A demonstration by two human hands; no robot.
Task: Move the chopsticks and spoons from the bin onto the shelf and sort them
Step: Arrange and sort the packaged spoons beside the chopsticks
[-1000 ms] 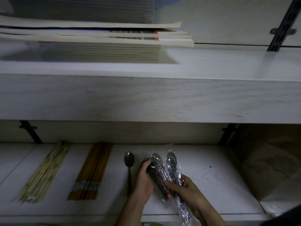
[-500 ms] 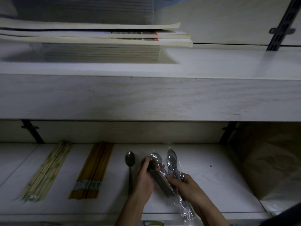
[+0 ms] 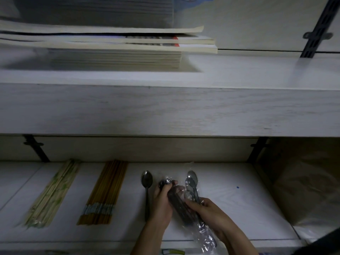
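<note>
Just right of the bare spoon on the lower shelf, both hands grasp plastic-wrapped spoons whose long axis runs from 5 o'clock up to 11. The left hand clasps the dark bundle's bowl end; the right hand pinches the wrapped handles. Chopstick bundles lie at 9 o'clock.

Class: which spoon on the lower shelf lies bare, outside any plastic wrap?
The lone spoon left of the left hand; the other spoons sit inside clear wrap.
</note>
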